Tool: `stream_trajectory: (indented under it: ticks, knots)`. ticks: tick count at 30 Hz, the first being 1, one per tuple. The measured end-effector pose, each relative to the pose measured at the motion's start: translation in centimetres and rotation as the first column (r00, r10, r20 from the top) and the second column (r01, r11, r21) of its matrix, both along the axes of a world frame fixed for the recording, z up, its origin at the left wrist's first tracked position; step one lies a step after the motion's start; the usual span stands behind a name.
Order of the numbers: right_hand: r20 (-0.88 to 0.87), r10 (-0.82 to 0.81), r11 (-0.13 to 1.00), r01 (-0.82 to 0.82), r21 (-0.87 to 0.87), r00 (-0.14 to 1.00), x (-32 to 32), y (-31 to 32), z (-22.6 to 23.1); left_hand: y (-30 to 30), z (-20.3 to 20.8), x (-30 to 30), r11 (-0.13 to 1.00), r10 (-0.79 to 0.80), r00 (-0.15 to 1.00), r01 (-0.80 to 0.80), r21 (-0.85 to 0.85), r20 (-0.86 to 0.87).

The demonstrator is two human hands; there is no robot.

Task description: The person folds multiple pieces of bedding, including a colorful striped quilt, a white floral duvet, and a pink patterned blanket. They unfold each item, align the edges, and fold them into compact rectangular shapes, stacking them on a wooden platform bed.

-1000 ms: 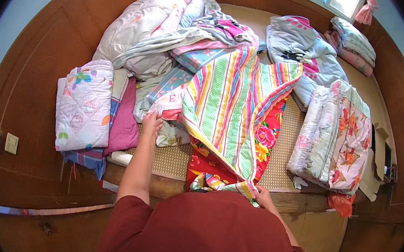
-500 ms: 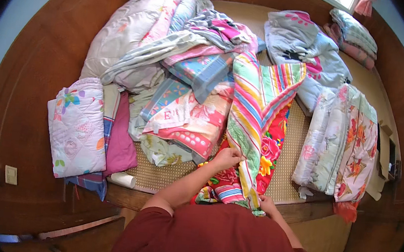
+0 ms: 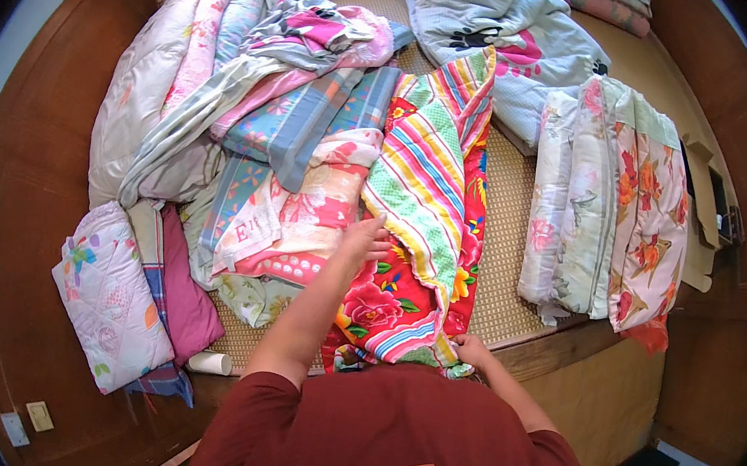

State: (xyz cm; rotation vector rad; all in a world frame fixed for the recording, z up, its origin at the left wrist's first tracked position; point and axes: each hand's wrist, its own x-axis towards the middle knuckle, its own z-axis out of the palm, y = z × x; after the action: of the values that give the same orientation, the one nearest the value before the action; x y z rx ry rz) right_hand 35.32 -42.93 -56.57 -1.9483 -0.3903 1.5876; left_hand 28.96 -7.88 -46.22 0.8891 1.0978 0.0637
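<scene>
In front of me lies a quilt [image 3: 430, 171] with one striped face in green, yellow, pink and blue, and a red face with large flowers. Its striped layer is partly folded over the red floral one. My left hand [image 3: 367, 238] is at the quilt's left edge, fingers stretched out and a little apart, with nothing visibly gripped. Down at the near edge, close to my body, my right hand [image 3: 468, 350] is closed on the quilt's near right corner; its fingertips are partly covered by cloth.
Left of the quilt is a heap with a pink-and-white patterned blanket [image 3: 322, 205] and blue-grey cloths. Folded floral quilts [image 3: 609, 203] stand at right, beside an open cardboard box [image 3: 703, 195]. A pale-blue quilt [image 3: 529, 54] lies beyond. A white roll [image 3: 210, 362] sits near the bed's front edge.
My left hand has let go of the striped edge and moved up and left along it, fingers now stretched out. The striped layer lies spread wider. My view has shifted.
</scene>
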Motion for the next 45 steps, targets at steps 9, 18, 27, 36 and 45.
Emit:
stream_trajectory:
  ticks: [9,18,27,36,45]
  knots:
    - [-0.047,0.010,1.000,-0.009,0.022,0.999,0.8,0.4,1.5,-2.4,1.9,5.9,0.965,0.093,0.968,-0.146,0.220,0.234]
    - [-0.271,-0.154,0.988,0.157,-0.010,0.950,1.1,0.4,1.1,12.6,20.5,3.1,0.231,-0.133,0.991,0.019,0.973,0.012]
    - [-0.162,-0.176,0.983,0.182,0.023,0.971,0.7,0.0,-0.5,21.7,13.6,-22.7,0.066,0.372,0.927,-0.076,0.995,0.046]
    - [-0.010,-0.103,0.994,0.103,0.040,0.995,0.4,0.8,3.7,-7.5,1.1,-25.6,0.519,0.310,0.941,-0.049,0.853,-0.135]
    - [-0.140,-0.122,0.898,0.169,0.407,0.983,-1.8,5.0,9.2,-15.7,6.7,-16.9,-0.031,-0.345,0.882,0.331,0.943,-0.321]
